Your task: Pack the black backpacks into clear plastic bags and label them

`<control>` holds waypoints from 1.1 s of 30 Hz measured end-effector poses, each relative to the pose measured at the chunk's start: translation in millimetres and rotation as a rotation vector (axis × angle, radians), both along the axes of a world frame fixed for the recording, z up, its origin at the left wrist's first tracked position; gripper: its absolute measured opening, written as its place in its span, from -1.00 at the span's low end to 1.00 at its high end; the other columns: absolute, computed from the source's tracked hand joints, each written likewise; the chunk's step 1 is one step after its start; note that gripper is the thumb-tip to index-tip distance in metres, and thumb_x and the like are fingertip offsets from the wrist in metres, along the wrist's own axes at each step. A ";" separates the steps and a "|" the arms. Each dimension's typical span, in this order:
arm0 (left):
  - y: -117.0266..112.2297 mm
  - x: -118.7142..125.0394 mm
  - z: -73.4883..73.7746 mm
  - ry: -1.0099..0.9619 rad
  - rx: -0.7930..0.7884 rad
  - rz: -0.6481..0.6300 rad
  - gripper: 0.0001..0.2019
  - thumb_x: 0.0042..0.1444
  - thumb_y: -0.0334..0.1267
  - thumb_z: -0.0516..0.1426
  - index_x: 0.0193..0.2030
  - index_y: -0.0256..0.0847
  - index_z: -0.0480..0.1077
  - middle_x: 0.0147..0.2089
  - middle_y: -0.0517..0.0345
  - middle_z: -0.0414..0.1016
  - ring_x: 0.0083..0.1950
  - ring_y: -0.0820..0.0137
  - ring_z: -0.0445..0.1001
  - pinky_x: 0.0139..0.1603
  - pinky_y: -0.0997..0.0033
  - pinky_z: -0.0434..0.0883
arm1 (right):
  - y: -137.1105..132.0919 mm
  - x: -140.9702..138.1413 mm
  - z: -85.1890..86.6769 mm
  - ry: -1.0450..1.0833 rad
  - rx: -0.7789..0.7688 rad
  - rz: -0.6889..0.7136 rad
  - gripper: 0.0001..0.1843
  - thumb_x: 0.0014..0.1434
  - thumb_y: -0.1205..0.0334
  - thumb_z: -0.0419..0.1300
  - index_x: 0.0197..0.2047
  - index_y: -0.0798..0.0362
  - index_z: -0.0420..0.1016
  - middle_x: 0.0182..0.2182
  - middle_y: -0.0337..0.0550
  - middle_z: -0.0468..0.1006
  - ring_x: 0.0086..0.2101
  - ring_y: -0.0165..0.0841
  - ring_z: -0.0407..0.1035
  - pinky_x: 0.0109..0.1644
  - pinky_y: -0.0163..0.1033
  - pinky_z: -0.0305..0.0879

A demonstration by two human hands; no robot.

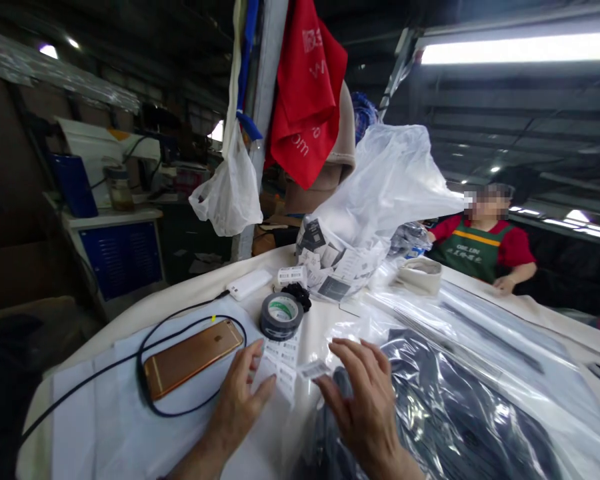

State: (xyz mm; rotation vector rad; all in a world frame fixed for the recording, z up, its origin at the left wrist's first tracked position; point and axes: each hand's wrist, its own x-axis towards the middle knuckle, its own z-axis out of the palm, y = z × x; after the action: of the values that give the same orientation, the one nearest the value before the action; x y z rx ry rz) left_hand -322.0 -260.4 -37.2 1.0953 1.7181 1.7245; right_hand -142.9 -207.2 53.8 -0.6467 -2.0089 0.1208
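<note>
My left hand (243, 387) is beside a strip of white printed labels (286, 353), its thumb and fingers apart. Whether its fingertips touch the strip's edge I cannot tell. At the thumb tip of my right hand (365, 397) is a small white label (314, 370) with print on it; the other fingers are spread. Below and right of that hand lies a dark folded garment (460, 407) in a clear, shiny plastic bag. A roll of dark tape (281, 316) stands just beyond the label strip, with a black scrunchie (299, 295) against it.
On the left, a phone (195, 357) lies inside a loop of black cable (141, 373), near a white power bank (250, 285). Farther back are a label roll (293, 275), a plastic bag of paper tags (350, 247) and a beige band (420, 275). A person in a green apron (473, 252) stands across the table.
</note>
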 end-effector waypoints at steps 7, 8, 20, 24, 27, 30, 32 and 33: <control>-36.7 60.6 84.7 -0.060 -0.056 -0.437 -0.78 -0.04 -0.09 0.13 -0.46 -0.20 0.43 -0.50 0.16 0.40 -0.44 0.42 0.34 -0.38 0.45 0.27 | -49.4 80.7 30.8 -0.235 0.599 -0.171 -0.83 0.20 0.21 0.14 -0.28 0.17 0.39 -0.39 -0.04 0.56 -0.22 -0.30 0.43 0.10 -0.02 0.07; -40.1 74.6 94.3 -0.210 -0.125 -0.550 -0.74 -0.05 -0.04 0.13 -0.46 -0.23 0.41 -0.54 0.19 0.37 -0.49 0.46 0.29 -0.45 0.49 0.22 | -56.1 86.7 30.1 -0.229 0.601 -0.196 -0.84 0.20 0.21 0.14 -0.29 0.16 0.39 -0.41 -0.04 0.57 -0.23 -0.31 0.43 0.10 -0.02 0.08; -60.2 154.0 118.4 -0.508 -0.317 -0.805 -0.70 -0.25 -0.04 0.18 -0.59 -0.23 0.23 -0.66 0.30 0.18 -0.61 0.56 0.08 -0.58 0.53 0.07 | -102.7 134.6 19.5 -0.266 0.607 -0.334 -0.91 0.19 0.28 0.13 -0.25 0.12 0.40 -0.37 -0.15 0.58 -0.20 -0.35 0.43 0.18 -0.05 0.02; -55.1 158.1 113.8 -0.145 -0.253 -0.752 -0.69 -0.16 -0.01 0.13 -0.61 -0.22 0.23 -0.64 0.31 0.14 -0.57 0.52 0.09 -0.53 0.49 0.09 | -111.2 148.4 12.4 -0.370 0.435 -0.323 -0.79 0.16 0.24 0.15 -0.13 0.09 0.33 -0.31 -0.16 0.56 -0.19 -0.35 0.41 0.17 -0.10 0.04; -38.2 157.0 120.5 0.128 -0.130 -0.684 -0.70 -0.08 -0.01 0.07 -0.60 -0.21 0.26 -0.61 0.28 0.17 -0.51 0.47 0.16 -0.47 0.46 0.15 | -105.5 163.7 6.6 -0.351 0.203 -0.262 -0.68 0.17 0.20 0.12 -0.03 0.11 0.25 -0.24 -0.08 0.51 -0.21 -0.33 0.39 -0.04 -0.15 0.27; -8.8 157.9 138.1 0.288 -0.052 -0.719 -0.73 -0.08 -0.04 0.08 -0.58 -0.21 0.30 -0.55 0.25 0.25 -0.45 0.43 0.24 -0.42 0.46 0.19 | -84.6 184.4 1.6 -0.419 -0.058 -0.239 -0.69 0.18 0.24 0.10 0.00 0.09 0.29 -0.13 -0.03 0.48 -0.14 -0.30 0.37 -0.07 -0.16 0.33; 16.2 162.9 148.5 0.327 -0.049 -0.799 -0.74 -0.10 -0.05 0.11 -0.56 -0.22 0.32 -0.53 0.24 0.27 -0.44 0.44 0.25 -0.42 0.46 0.19 | -65.3 196.7 -2.2 -0.488 -0.187 -0.223 -0.65 0.19 0.16 0.11 0.03 0.07 0.33 0.00 -0.01 0.43 -0.01 -0.25 0.32 0.06 -0.08 0.26; 29.7 166.9 151.4 0.318 -0.060 -0.846 -0.73 -0.12 -0.05 0.12 -0.55 -0.23 0.33 -0.54 0.24 0.27 -0.46 0.45 0.24 -0.43 0.47 0.18 | -55.9 201.2 -5.0 -0.518 -0.245 -0.210 -0.60 0.19 0.09 0.10 0.07 0.06 0.32 0.06 0.01 0.38 0.05 -0.23 0.26 0.13 -0.05 0.20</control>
State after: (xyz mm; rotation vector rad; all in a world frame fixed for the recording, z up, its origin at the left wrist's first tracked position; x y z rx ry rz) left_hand -155.1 -230.7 114.2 1.7958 1.1572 0.9947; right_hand 58.2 -263.1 48.8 -1.1318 -2.4231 0.0785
